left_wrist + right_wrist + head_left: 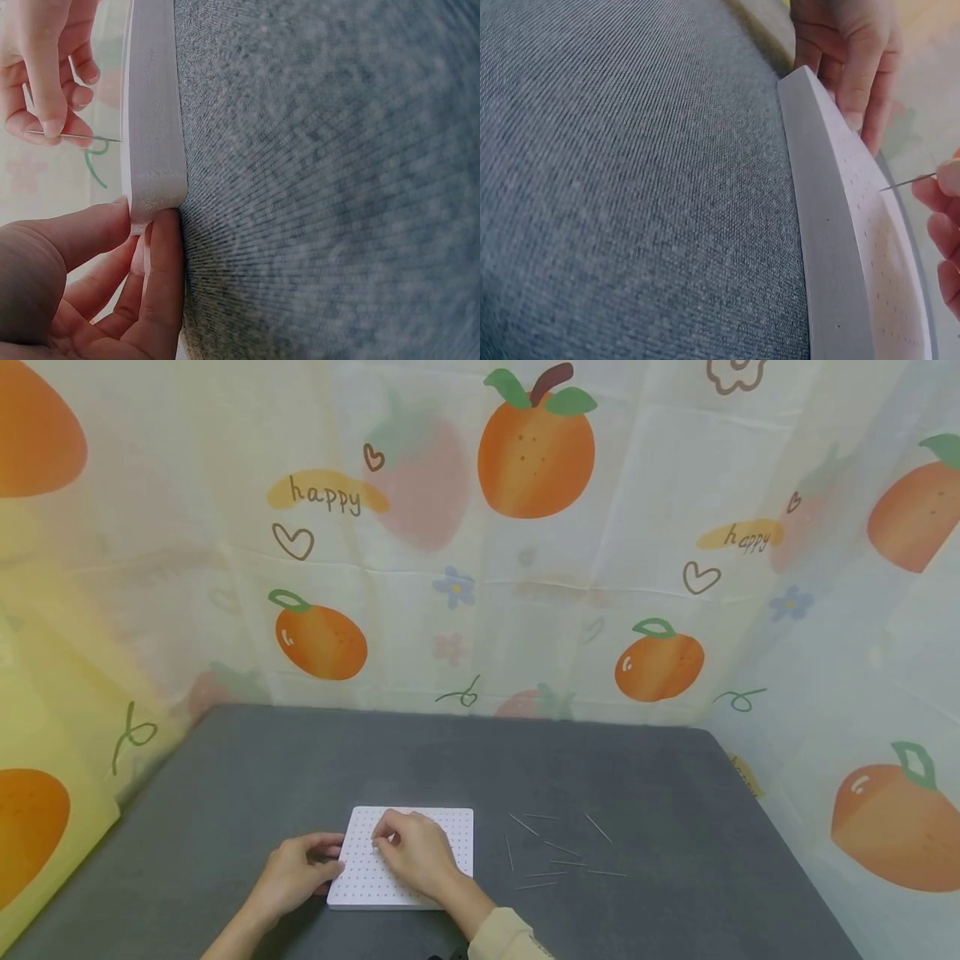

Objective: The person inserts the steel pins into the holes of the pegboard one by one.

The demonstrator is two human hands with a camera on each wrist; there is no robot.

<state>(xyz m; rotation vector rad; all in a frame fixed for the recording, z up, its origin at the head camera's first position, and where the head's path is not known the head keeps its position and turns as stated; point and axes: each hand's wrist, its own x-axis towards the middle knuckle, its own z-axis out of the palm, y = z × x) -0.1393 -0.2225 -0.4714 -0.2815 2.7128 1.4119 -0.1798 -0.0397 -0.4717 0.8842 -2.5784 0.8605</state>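
A white square board (375, 893) with rows of small holes lies on the dark table. My left hand (294, 872) holds its left edge. In the left wrist view the thumb (101, 229) lies at the upper rim and the fingers (159, 292) are at the side and under the corner. Over the board, my right hand (422, 853) pinches a thin metal needle (84, 136) between thumb and forefinger. The right wrist view shows the needle (909, 182) pointing down, its tip right at the perforated face.
Several more thin needles (562, 850) lie scattered on the grey table (645, 793) to the right of the board. Behind the table hangs a fruit-patterned curtain (540, 568). A small dark object (459, 952) shows at the bottom edge, near the right sleeve (502, 935).
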